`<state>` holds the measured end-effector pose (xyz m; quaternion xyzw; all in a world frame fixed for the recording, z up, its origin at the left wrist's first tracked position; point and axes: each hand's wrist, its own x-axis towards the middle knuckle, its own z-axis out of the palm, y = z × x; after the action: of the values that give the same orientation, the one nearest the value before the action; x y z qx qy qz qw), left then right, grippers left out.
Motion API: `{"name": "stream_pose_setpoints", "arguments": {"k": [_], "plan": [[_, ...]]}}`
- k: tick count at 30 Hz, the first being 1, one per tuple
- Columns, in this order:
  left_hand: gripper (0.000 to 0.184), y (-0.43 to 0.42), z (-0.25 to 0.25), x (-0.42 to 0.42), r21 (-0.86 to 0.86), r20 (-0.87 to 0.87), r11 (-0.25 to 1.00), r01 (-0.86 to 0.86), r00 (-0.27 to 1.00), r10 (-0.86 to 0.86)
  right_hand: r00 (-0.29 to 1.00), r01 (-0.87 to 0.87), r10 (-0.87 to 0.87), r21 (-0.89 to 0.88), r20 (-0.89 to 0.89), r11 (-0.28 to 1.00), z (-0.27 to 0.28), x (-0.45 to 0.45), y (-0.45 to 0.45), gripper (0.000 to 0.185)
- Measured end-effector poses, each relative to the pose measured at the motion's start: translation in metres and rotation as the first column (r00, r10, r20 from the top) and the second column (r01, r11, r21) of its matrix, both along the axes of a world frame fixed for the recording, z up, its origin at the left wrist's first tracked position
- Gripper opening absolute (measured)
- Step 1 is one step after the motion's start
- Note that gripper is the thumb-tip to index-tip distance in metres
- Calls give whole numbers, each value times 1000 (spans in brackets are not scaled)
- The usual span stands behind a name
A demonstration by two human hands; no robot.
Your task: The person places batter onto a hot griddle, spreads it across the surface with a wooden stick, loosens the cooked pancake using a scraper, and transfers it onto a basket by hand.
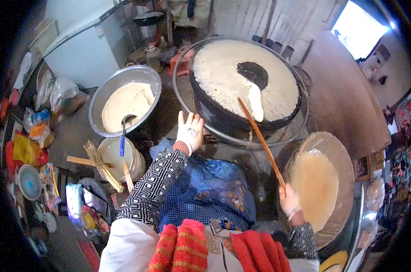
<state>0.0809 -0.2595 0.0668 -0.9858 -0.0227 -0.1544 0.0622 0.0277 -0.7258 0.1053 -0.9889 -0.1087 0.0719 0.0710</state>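
My left hand (190,131), in a white glove, is open with its fingers spread at the near left rim of the metal ring (178,86) around the griddle. My right hand (290,201) grips the lower end of a long wooden stick (264,144), whose far tip is over the near part of the round griddle. Pale batter (219,59) covers most of the griddle (278,120), leaving a dark bare patch near its middle. A thick white strip of batter or dough (256,102) lies from that patch to the near edge, beside the stick's tip.
At left, a metal basin (94,111) holds pale batter and a blue-handled ladle (122,143). A bucket (140,156) with a brush (96,158) stands nearer. On the right, a round tray (343,208) bears a thin flat sheet (315,190). Plastic bags (64,95) lie far left.
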Motion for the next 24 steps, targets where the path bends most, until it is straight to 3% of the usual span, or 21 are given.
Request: {"name": "stream_pose_setpoints", "arguments": {"k": [1,3,4,8,10,16,20,21,22,23,24], "plan": [[46,-9,11,-6,-46,-28,998,37,999,-38,995,-99,101,105,-11,990,-1,-10,-12,25],[54,-29,16,-14,-112,-43,985,128,990,-133,998,57,-55,221,-16,974,-32,-17,-13,21],[57,-37,10,-12,-147,-63,978,146,986,-156,992,-67,76,-91,102,994,-37,-17,-14,21],[51,-39,20,-11,-49,-193,998,49,979,-57,994,-55,65,-113,86,992,-28,29,29,24],[47,-22,18,-7,-57,-176,997,49,983,-58,1000,11,-13,-100,-18,995,-27,65,48,29],[45,6,20,4,-76,-187,997,-16,982,2,998,55,-49,-175,37,983,-18,136,82,36],[50,9,19,3,-180,-52,984,-3,999,-6,978,-122,131,-61,165,991,-23,140,85,26],[52,1,26,2,-232,-34,971,57,997,-67,987,-121,119,16,112,992,-13,131,94,19],[54,-10,28,0,-286,-17,951,119,991,-129,961,-173,168,3,219,985,-11,117,96,16],[55,-24,21,-3,-241,34,956,170,985,-166,966,-188,187,-14,177,982,-18,118,95,18],[56,-39,27,-5,-281,-31,943,176,981,-192,971,-200,203,-31,129,979,-29,119,93,20]]}}
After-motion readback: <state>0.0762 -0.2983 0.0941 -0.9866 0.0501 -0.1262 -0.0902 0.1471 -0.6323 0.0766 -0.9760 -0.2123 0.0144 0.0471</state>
